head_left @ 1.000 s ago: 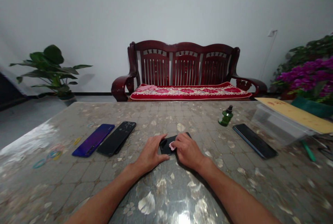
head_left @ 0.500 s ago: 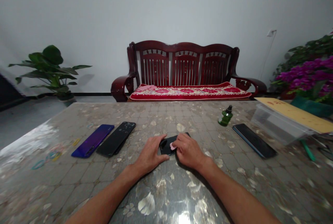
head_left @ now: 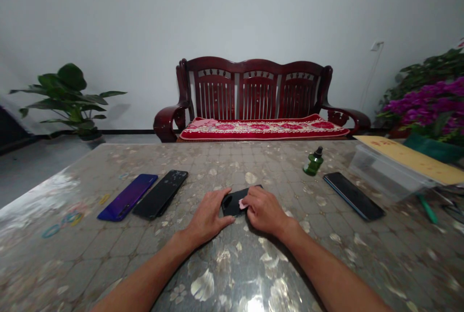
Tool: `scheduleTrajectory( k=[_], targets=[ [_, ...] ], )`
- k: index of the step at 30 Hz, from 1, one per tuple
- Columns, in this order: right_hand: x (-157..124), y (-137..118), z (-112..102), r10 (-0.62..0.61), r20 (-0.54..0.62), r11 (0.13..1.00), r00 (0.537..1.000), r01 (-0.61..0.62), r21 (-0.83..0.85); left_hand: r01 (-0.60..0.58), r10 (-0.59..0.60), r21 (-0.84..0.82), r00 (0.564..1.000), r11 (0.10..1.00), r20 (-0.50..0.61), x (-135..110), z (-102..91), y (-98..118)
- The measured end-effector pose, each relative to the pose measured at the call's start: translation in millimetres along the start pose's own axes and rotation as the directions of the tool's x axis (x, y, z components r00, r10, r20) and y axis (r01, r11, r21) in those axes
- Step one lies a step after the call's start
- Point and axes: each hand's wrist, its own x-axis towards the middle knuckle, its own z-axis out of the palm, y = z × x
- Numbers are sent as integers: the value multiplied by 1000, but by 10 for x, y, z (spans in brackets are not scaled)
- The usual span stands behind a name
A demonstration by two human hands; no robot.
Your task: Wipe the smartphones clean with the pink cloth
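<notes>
Two bare hands meet over one black phone (head_left: 233, 202), which lies flat on the patterned surface (head_left: 232, 157), to the left of the green spray bottle (head_left: 313, 163) and closer to the person than it. The left hand (head_left: 206, 213) makes a wide C at the phone's left end, with the thumb by the near edge and a finger by the far edge, so it seems to hold the phone in place. The right hand (head_left: 266, 209) is curled, and its fingertips pinch a small pink scrap (head_left: 242, 204) against the phone's dark, shiny face. Cloth or sponge, it is too small to tell.

The black phone should feel light but hard, and it should not bend. Its face looks smooth like glass, so it could slide on the shiny surface, and it might crack if dropped or pushed too hard. The long edges look like the best place to hold it. The pink scrap looks soft and should squash easily, so a light pinch is enough.

Well to the left of the green spray bottle lie a speckled dark phone (head_left: 161, 195), then a purple phone (head_left: 127, 197), then some thin colored bands (head_left: 50, 231). Right of the bottle, and a bit nearer the person, lies a blue-edged phone (head_left: 353, 196). Farther right of the bottle stands a clear plastic box (head_left: 384, 171).
</notes>
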Motion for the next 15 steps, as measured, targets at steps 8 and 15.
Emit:
scheduleTrajectory(
  k=[8, 15],
  targets=[
    [62, 152, 11, 118, -91, 992, 989, -122, -39, 9, -8, -24, 1000, 1000, 20, 17, -56, 67],
    [75, 323, 51, 148, -96, 984, 984, -137, 110, 7, -5, -47, 999, 999, 41, 43, -104, 52]
  ],
)
